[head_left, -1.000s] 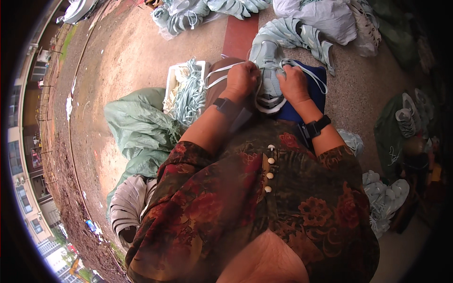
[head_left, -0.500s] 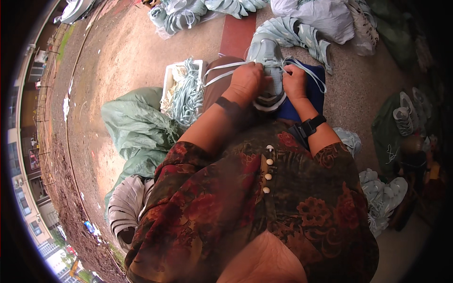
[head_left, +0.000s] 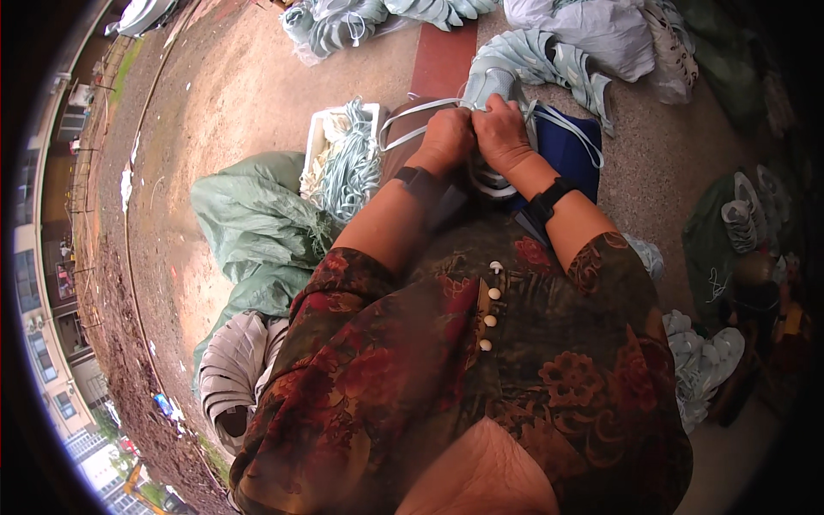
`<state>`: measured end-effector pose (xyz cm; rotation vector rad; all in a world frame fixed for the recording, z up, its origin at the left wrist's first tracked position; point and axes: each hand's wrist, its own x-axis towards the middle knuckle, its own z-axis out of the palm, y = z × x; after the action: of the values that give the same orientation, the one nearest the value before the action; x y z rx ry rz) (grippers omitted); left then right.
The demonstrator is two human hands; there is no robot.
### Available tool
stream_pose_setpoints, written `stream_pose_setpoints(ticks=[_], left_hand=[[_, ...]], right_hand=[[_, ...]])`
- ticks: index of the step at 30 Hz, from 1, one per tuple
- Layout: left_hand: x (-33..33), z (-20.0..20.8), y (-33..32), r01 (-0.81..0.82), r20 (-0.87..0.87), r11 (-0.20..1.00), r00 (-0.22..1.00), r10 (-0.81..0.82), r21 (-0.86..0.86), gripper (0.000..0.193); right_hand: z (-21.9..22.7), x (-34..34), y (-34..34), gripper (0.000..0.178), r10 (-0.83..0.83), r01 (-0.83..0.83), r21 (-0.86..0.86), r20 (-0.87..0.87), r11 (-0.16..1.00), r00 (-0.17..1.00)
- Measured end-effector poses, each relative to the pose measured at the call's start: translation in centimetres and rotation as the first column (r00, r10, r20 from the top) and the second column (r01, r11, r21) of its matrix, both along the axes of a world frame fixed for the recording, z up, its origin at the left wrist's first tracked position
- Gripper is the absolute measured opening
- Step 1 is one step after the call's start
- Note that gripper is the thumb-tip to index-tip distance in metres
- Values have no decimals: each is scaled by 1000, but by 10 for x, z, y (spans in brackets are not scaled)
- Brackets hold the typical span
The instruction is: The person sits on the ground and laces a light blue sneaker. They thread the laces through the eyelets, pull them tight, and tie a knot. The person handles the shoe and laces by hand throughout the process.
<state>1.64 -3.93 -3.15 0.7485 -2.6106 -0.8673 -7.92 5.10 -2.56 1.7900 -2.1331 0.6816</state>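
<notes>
A pale blue-grey sneaker (head_left: 491, 82) lies across my lap, toe pointing away from me. Over its eyelets and tongue, my left hand (head_left: 448, 139) and my right hand (head_left: 501, 130) meet with their fingers closed. A pale shoelace (head_left: 403, 112) loops out to the left from my left fingers. Another length of lace (head_left: 592, 148) curves out on the right, past my right hand, over dark blue cloth (head_left: 568, 156). Both hands pinch lace at the shoe's left side; the fingertips are partly hidden. The hands cover most of the shoe's middle.
Left of my lap, a white box (head_left: 314, 137) holds many loose laces (head_left: 350, 176). Nearby is a green sack (head_left: 249, 215), with stacked beige shoe pieces (head_left: 230, 369) below it. More pale blue shoe uppers (head_left: 549, 60) lie ahead, and shoes (head_left: 704, 360) sit at the right.
My right hand has moved left across the shoe and now touches my left hand. The lace once stretched from it hangs loose on the right. The view has shifted slightly.
</notes>
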Motion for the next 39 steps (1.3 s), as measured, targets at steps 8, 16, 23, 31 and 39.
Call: stream_pose_setpoints(ticks=[8, 16, 23, 31, 39], left_hand=[[7, 1, 7, -87, -199, 988, 974, 112, 128, 20], [-4, 16, 20, 339, -321, 928, 871, -372, -156, 15], [-11, 26, 27, 211, -358, 975, 917, -175, 64, 8], [-48, 21, 44, 217, 105, 949, 975, -198, -229, 14], [-54, 24, 39, 207, 166, 950, 971, -171, -232, 15]], right_hand=[[29, 1, 44, 3, 84, -83, -19, 33, 996, 996], [25, -18, 64, 9, -47, 46, 9, 255, 999, 966], [4, -28, 53, 16, -174, 176, 29, 387, 984, 906], [8, -35, 53, 14, -223, 269, 20, 623, 963, 750], [3, -37, 50, 13, -225, 269, 22, 619, 963, 753]])
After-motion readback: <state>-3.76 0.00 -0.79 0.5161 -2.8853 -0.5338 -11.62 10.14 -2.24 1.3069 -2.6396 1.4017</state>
